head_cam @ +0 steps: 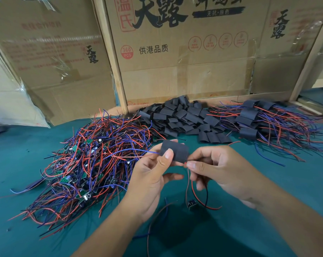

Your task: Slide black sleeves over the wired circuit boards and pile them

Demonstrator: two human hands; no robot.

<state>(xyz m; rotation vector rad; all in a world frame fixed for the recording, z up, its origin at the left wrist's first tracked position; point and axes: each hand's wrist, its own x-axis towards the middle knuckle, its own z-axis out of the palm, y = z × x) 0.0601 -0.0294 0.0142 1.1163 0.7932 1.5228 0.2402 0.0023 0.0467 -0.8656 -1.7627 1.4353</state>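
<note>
My left hand (153,175) pinches a flat black sleeve (177,151) between thumb and fingers, above the green table. Blue and red wires leave the sleeve's left end. At its right end my right hand (218,167) pinches red and black wires (197,197), which hang down to a small black part (192,204). The board itself is hidden inside the sleeve. A tangled heap of bare wired boards (86,164) lies on the left. Loose black sleeves (181,117) are heaped at the back centre. Sleeved boards (259,123) are piled at the back right.
Printed cardboard boxes (175,52) and a wooden post (112,58) wall off the back of the green table (268,210). A loose blue wire (268,156) lies right of my hands, and stray wires trail under my forearms.
</note>
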